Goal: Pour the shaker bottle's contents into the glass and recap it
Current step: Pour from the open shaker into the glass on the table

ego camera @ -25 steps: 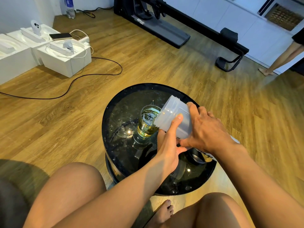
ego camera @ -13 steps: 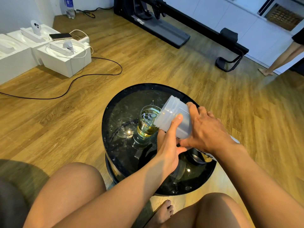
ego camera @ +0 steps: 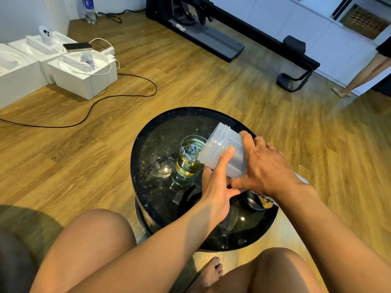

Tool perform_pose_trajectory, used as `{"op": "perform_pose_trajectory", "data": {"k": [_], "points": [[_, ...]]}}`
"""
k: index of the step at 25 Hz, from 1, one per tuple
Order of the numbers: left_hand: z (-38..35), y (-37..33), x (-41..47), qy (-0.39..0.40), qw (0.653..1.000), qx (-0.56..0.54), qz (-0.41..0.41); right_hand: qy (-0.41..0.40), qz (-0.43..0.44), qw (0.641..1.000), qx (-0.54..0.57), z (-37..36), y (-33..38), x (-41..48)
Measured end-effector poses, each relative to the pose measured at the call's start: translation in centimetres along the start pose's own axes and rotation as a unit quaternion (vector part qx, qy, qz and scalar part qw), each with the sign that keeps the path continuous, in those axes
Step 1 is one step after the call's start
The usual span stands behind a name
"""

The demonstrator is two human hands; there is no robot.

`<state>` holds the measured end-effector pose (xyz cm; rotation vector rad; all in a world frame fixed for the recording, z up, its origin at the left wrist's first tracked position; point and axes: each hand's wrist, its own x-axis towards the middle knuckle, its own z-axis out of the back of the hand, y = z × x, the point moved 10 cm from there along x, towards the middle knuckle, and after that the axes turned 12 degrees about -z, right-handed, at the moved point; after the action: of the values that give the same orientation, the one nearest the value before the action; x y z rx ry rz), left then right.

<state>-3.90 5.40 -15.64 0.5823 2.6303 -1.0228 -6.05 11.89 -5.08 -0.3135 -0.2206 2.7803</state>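
Two hands tip a frosted plastic bottle (ego camera: 224,153) over a glass (ego camera: 190,157).
Left hand (ego camera: 218,182) and right hand (ego camera: 264,168) both grip the bottle; round glossy black table (ego camera: 148,199) beneath.

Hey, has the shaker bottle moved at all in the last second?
No. The shaker bottle sits tilted with its mouth at the glass rim, same as before, both hands gripping it in the same spots.
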Motion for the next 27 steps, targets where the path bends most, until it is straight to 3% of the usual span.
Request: {"op": "perform_pose_trajectory", "data": {"k": [27], "points": [[0.22, 0.37, 0.47, 0.0, 1.0, 0.005, 0.0, -0.001, 0.001, 1.0, -0.003, 0.15, 0.1, 0.02]]}}
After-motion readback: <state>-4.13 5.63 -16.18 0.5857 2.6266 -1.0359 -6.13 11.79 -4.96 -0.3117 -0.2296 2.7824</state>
